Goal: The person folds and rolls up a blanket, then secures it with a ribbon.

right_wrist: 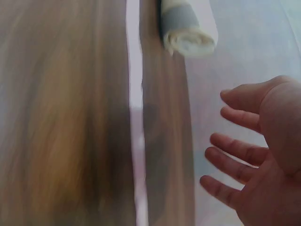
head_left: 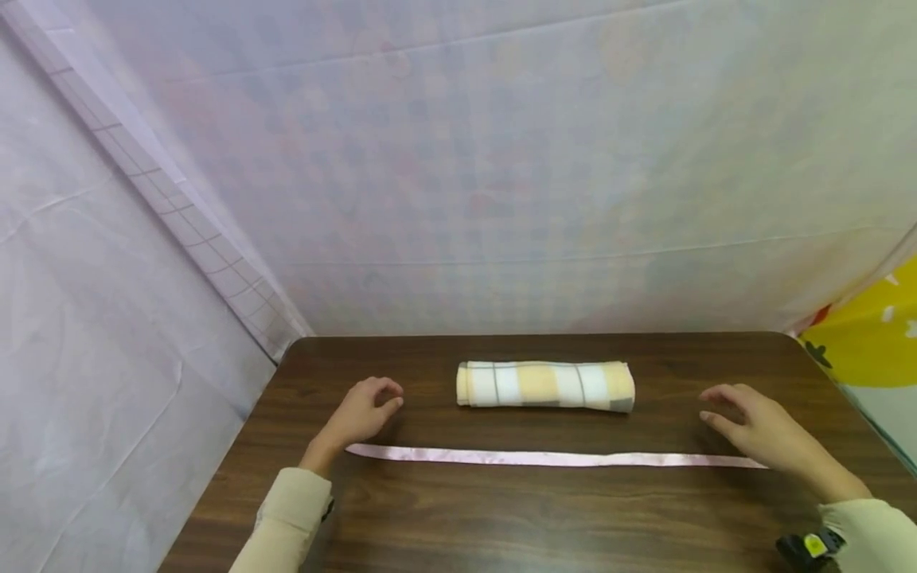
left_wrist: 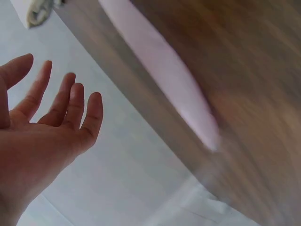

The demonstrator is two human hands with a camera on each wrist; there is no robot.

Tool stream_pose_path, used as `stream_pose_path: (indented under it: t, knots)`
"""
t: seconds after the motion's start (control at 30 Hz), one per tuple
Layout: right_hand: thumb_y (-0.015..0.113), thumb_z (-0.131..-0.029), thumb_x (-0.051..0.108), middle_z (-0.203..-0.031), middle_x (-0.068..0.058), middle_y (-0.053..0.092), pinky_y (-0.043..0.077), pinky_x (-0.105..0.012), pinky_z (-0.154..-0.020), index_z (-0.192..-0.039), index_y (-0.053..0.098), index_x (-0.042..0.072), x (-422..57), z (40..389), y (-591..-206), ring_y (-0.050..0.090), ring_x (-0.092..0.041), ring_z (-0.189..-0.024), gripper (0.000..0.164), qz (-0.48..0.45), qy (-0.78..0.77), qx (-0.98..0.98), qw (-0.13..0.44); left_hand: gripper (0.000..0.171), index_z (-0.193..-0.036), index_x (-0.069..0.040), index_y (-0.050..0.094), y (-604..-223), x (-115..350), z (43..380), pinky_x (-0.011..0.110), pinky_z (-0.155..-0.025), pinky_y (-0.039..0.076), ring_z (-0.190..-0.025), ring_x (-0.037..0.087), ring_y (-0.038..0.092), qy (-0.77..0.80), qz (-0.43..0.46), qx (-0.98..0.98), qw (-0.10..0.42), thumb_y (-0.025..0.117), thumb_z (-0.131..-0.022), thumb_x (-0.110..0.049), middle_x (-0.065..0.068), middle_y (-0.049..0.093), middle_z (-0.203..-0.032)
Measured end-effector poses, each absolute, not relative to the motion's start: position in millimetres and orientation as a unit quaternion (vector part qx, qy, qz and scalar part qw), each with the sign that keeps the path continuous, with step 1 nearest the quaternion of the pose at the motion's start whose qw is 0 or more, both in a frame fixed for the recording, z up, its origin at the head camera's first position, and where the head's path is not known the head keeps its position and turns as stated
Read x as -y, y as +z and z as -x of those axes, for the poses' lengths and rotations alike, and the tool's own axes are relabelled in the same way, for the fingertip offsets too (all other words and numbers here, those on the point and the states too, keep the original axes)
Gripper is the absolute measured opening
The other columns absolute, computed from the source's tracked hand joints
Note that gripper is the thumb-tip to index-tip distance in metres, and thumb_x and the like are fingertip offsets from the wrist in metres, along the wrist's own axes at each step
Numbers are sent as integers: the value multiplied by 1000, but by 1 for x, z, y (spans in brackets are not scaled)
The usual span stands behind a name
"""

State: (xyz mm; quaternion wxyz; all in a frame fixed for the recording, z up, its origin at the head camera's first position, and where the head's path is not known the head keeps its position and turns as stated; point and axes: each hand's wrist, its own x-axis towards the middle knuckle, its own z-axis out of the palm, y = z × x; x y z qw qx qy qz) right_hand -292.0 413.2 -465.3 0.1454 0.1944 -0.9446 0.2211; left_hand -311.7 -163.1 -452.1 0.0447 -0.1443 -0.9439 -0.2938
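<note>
A rolled-up plaid cloth (head_left: 537, 385) in yellow, white and grey lies sideways near the far edge of the table. In front of it a pink satin ribbon (head_left: 501, 458) stretches nearly straight from left to right. My left hand (head_left: 364, 410) hovers by the ribbon's left end, its fingers loosely bent around nothing. Over at the other end, my right hand (head_left: 766, 426) overlaps the ribbon's tip in the head view, also holding nothing. The right wrist view shows the spiral end of the roll (right_wrist: 190, 42) beyond the relaxed fingers (right_wrist: 235, 162).
The dark wooden table (head_left: 544, 517) ends at a pale patterned curtain (head_left: 501, 175) behind it. A white sheet (head_left: 93, 342) hangs along the left side. At the far right is a yellow printed cloth (head_left: 874, 334).
</note>
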Motion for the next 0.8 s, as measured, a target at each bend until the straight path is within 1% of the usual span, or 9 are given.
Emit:
stream_pose_path:
  t: [0.13,0.2,0.27,0.33,0.4,0.47,0.57,0.67,0.8]
  knots:
    - [82,-78,6,-107,-10,66,46,-28,-76,-108,66,8,-380,299,-460,61,-29,-97,34,-249,230,921,194,21,-112,-3,67,-448,131,319,50,-98,44,-110,34,58,-295,171,939,50,66,-93,-12,14,66,-112]
    - [82,-77,6,-113,-11,64,47,-33,-82,-112,65,9,-362,302,-458,60,-30,-104,39,-273,237,912,197,24,-116,-2,65,-445,115,321,53,-104,41,-121,38,54,-299,188,934,50,65,-94,-13,17,63,-122]
    - [82,-77,5,-119,-15,62,48,-42,-87,-115,64,7,-346,306,-458,57,-34,-110,42,-296,246,904,187,28,-120,-2,64,-444,102,324,54,-106,39,-126,39,50,-297,202,932,47,64,-94,-13,19,60,-128]
    - [82,-78,6,-125,-20,59,46,-55,-90,-118,62,6,-332,310,-458,54,-40,-116,44,-314,248,900,176,33,-125,-3,62,-443,89,325,57,-106,39,-129,39,48,-287,211,933,46,65,-94,-13,20,57,-133]
    - [82,-76,5,-129,-25,56,40,-66,-92,-120,61,4,-321,314,-460,49,-48,-121,49,-329,247,895,170,39,-131,-5,60,-444,77,327,58,-108,36,-132,39,45,-258,222,939,50,65,-94,-15,20,54,-138]
    - [83,-74,5,-133,-27,53,34,-71,-96,-122,59,4,-312,319,-462,43,-52,-126,54,-332,236,897,169,46,-137,-8,55,-444,65,329,58,-112,32,-137,38,41,-217,231,947,54,66,-94,-19,19,50,-144]
    - [84,-71,6,-138,-27,50,25,-71,-105,-126,57,4,-301,327,-466,37,-52,-132,61,-330,211,904,172,56,-147,-12,47,-447,47,332,54,-118,23,-144,34,34,-164,247,954,53,65,-95,-26,17,42,-152]
    - [84,-72,8,-143,-27,45,17,-67,-112,-133,54,3,-292,335,-468,32,-50,-137,68,-323,189,914,158,63,-152,-15,39,-453,30,335,52,-120,21,-146,32,31,-129,262,955,52,64,-96,-30,17,36,-156]
    - [82,-77,14,-149,-27,41,16,-70,-112,-143,47,4,-284,343,-471,29,-52,-139,76,-305,173,931,104,71,-157,-19,30,-466,14,338,51,-120,22,-147,31,29,-77,269,959,51,61,-97,-40,16,31,-159]
